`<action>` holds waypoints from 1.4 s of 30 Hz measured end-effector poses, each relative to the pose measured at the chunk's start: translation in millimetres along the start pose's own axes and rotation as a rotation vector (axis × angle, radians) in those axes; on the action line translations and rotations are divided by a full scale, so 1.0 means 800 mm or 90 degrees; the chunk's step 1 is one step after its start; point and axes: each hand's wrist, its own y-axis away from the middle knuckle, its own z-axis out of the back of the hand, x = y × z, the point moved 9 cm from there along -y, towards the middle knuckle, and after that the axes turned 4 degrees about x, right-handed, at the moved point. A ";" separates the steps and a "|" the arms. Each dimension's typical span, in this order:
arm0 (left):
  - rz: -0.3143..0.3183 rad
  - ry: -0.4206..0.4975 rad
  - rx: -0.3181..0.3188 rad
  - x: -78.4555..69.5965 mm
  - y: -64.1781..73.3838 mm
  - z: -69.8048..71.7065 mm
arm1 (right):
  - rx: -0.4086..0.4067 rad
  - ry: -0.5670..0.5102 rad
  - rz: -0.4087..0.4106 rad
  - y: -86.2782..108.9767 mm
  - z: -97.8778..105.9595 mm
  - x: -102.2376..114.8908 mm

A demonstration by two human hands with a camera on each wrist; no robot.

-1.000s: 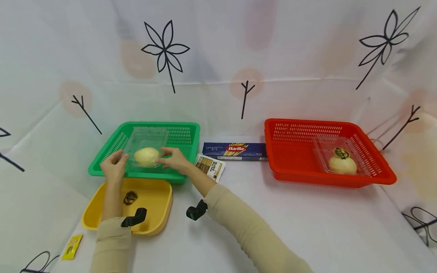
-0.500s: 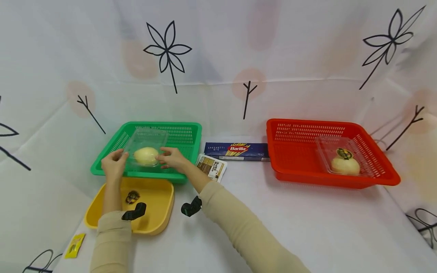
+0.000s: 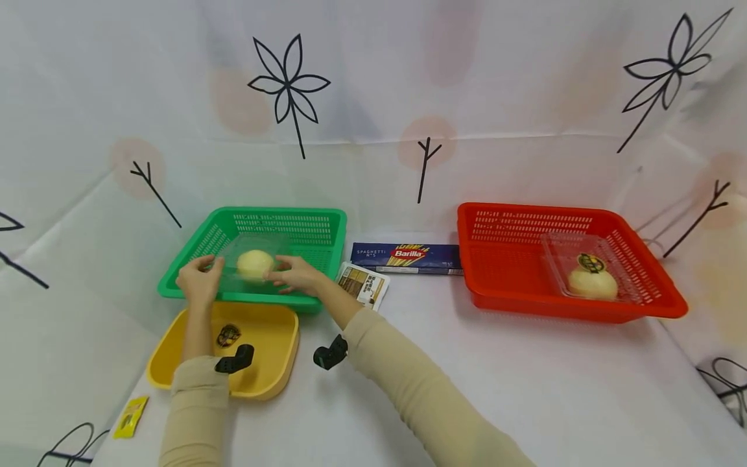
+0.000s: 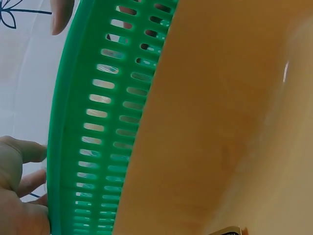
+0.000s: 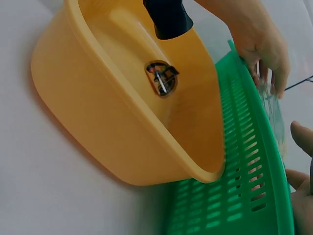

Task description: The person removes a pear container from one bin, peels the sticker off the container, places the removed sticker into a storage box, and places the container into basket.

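A clear plastic box with a pale, round, bun-like food inside is low in the green basket. My left hand grips its left side with thumb and fingers. At the opposite side my right hand holds the box's edge, thumb and fingers around the corner. Both hands come in over the basket's front rim. In the right wrist view, the left hand reaches down at the box, which is partly hidden behind the green rim. The left wrist view shows part of the left hand behind that rim.
Before the basket stands a yellow bin with a dark round sticker in it. Right of the basket lie a flat labelled pack and a spaghetti box. A red basket holds a similar box. A yellow packet lies front left.
The far edge of the plastic box has come down, so it lies flatter in the green basket. The round food has shifted slightly right. Both hands stay at its sides.
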 end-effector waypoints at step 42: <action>-0.055 0.058 -0.037 0.004 -0.001 -0.002 | 0.054 -0.025 0.081 0.010 0.000 0.011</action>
